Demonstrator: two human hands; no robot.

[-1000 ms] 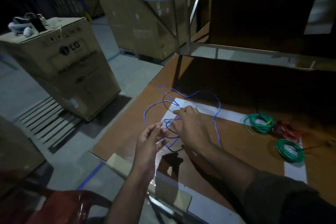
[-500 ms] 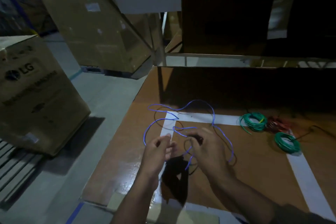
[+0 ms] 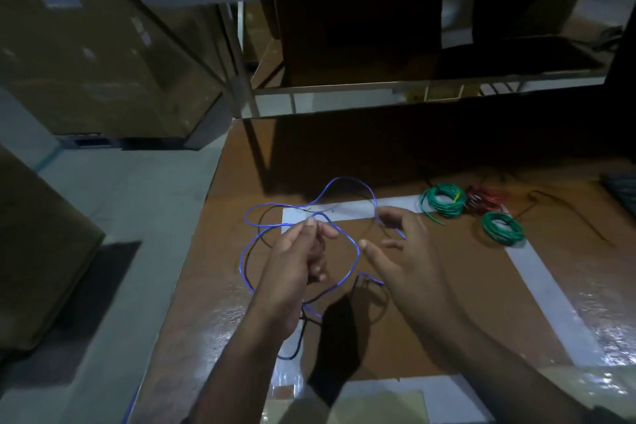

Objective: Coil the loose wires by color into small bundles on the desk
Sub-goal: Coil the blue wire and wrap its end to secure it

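Note:
A long loose blue wire [image 3: 344, 179] lies in wide loops over the left part of the brown desk [image 3: 481, 289]. My left hand [image 3: 296, 258] pinches it between thumb and forefinger, lifted a little above the desk. My right hand [image 3: 406, 255] hovers just to the right with fingers and thumb spread; the wire runs past its fingertips and under the palm. Two coiled green bundles [image 3: 444, 200] [image 3: 503, 228] and a red bundle [image 3: 486, 198] lie at the right rear. A thin black wire [image 3: 568, 213] trails beside them.
White tape strips [image 3: 550, 303] mark a rectangle on the desk. Its left edge drops to the floor [image 3: 120, 203], where large cardboard boxes [image 3: 86, 62] stand. A dark shelf frame [image 3: 378, 86] rises behind the desk.
My hands have drawn apart. The right hand, earlier curled near the wire, now has its fingers spread. The blue loops have widened between the hands, and the view has shifted.

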